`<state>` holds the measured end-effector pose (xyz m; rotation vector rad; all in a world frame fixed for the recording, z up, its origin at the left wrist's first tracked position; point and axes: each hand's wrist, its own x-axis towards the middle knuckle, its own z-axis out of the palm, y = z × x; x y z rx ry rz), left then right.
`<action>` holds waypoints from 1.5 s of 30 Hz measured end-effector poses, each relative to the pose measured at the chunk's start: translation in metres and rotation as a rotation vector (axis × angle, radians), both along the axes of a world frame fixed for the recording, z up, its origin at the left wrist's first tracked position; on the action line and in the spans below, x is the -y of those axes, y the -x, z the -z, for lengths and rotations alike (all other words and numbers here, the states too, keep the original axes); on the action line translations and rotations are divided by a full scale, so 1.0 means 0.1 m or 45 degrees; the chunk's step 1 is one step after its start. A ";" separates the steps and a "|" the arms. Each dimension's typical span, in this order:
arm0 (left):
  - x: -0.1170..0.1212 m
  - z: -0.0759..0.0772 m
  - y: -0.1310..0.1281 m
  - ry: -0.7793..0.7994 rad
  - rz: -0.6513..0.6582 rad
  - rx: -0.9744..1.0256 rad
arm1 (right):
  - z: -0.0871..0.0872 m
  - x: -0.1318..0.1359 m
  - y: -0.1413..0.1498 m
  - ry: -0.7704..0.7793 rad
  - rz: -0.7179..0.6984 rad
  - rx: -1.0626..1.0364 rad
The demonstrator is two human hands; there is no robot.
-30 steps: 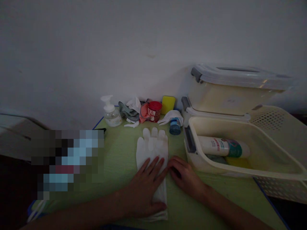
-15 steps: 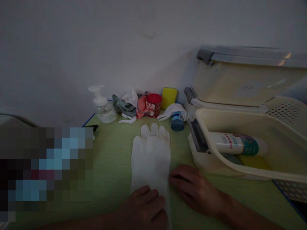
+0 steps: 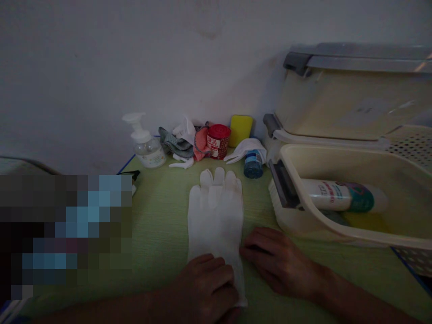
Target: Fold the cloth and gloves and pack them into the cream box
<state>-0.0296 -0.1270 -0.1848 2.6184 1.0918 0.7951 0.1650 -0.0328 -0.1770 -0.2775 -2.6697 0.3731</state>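
Note:
A white glove (image 3: 216,220) lies flat on the green table, its fingers pointing away from me and one finger-like part folded over the palm. Over its cuff end rests my left hand (image 3: 211,285), fingers curled and closed on the material; the fingertips are partly hidden. My right hand (image 3: 276,261) lies at the glove's right edge, with bent fingers held together and the tips against that edge.
An open cream bin (image 3: 337,234) at right holds a white-and-green can (image 3: 340,195). Along the wall stand a pump bottle (image 3: 148,150), crumpled cloths (image 3: 178,141), a red tub (image 3: 218,141), a yellow sponge (image 3: 240,130) and a blue jar (image 3: 253,165). The left side is pixelated.
The view has tilted down and shifted slightly, so the cuff's end now shows. Both hands stay at about the same places on the glove.

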 end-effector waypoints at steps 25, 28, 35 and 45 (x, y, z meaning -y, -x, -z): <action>-0.27 -0.20 0.24 0.445 0.369 -0.118 | 0.00 -0.09 -0.02 0.294 -0.039 0.063; -0.25 -0.23 0.26 0.396 0.470 -0.252 | -0.01 -0.09 0.00 0.308 -0.045 0.066; -0.20 -0.35 0.32 0.471 0.391 -0.414 | -0.02 -0.07 0.02 0.326 0.037 0.078; -0.23 -0.51 0.41 0.728 0.390 -0.458 | -0.02 -0.07 0.04 0.308 0.066 0.073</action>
